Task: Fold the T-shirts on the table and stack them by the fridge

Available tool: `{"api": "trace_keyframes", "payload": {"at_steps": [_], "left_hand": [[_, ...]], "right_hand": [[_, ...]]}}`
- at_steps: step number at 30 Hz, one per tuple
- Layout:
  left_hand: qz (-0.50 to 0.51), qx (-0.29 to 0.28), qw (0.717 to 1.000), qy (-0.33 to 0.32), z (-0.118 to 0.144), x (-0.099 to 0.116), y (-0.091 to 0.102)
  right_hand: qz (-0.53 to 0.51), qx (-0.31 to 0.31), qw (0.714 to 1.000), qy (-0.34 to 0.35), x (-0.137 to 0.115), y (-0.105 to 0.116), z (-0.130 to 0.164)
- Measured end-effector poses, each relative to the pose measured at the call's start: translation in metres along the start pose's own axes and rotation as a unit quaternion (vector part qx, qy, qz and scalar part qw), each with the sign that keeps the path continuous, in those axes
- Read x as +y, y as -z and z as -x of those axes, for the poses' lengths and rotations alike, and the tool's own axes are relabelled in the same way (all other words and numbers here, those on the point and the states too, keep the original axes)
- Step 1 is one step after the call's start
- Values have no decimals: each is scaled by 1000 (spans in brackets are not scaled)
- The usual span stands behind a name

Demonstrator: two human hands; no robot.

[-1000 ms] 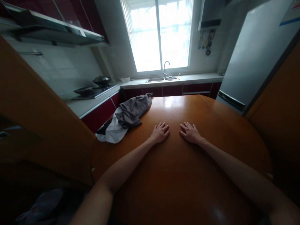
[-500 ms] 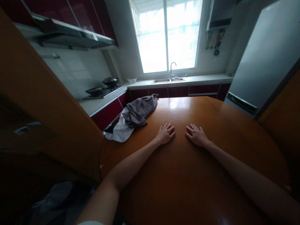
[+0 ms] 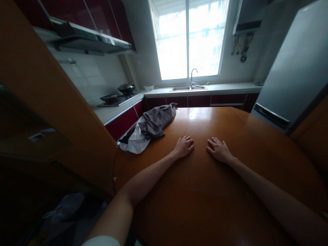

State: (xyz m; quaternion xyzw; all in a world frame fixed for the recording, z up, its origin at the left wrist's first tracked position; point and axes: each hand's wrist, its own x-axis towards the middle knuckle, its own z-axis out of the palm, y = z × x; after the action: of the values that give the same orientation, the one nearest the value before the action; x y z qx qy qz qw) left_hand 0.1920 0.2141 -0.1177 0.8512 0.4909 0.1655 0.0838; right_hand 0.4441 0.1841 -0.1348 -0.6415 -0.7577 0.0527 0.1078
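Palm down on the brown wooden table (image 3: pixel 205 205), my left hand (image 3: pixel 183 147) lies flat with its fingers stretched out and holds nothing. My right hand (image 3: pixel 219 150) rests the same way a short distance to its right, fingers apart. A heap of clothing lies on the table's far left edge, beyond my left hand and apart from it. Its upper part is a dark grey garment (image 3: pixel 157 121); a light grey-white piece of cloth (image 3: pixel 137 140) sticks out on the near side, with some black cloth beside it.
Behind the table runs a white counter with a sink (image 3: pixel 181 89) and tap (image 3: pixel 192 77) under a bright window. A lidded pan (image 3: pixel 126 89) and another pan (image 3: pixel 109 98) stand on the stove at left. A refrigerator (image 3: pixel 289 68) stands at right, a wooden panel (image 3: pixel 64 102) at left.
The whole view has shifted slightly to the right as my head turned a little left. Both hands stay flat on the table, and the clothing has not moved.
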Motion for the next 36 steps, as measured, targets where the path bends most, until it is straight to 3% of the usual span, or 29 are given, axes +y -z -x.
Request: {"api": "trace_keyframes", "payload": {"at_steps": [3, 5, 9, 11, 14, 17, 25, 30, 33, 36], "left_hand": [[27, 43, 998, 29, -6, -11, 12], [24, 75, 995, 60, -11, -26, 30], [-15, 165, 976, 139, -12, -75, 76], [-74, 224, 952, 198, -6, -102, 92], [-166, 244, 912, 285, 7, -138, 99], [-195, 215, 898, 330, 17, -159, 91], [-193, 177, 911, 318, 20, -171, 88], [-153, 179, 906, 352, 19, -167, 94], [-139, 180, 905, 359, 11, -164, 108], [-128, 191, 903, 362, -8, -159, 136]], "right_hand": [[-1, -2, 1000, 1, 1, -1, 0], [-2, -2, 1000, 2, 2, -1, 0], [-1, -2, 1000, 1, 1, -1, 0], [0, -1, 1000, -1, 0, -1, 0], [2, 1, 1000, -2, -1, -2, 0], [5, 5, 1000, -3, -1, -3, 0], [5, 5, 1000, -3, -4, -1, 1], [5, 8, 1000, -5, -7, 1, 2], [-1, 4, 1000, -6, -9, 3, 3], [-5, 1, 1000, -5, -10, 3, 3]]}}
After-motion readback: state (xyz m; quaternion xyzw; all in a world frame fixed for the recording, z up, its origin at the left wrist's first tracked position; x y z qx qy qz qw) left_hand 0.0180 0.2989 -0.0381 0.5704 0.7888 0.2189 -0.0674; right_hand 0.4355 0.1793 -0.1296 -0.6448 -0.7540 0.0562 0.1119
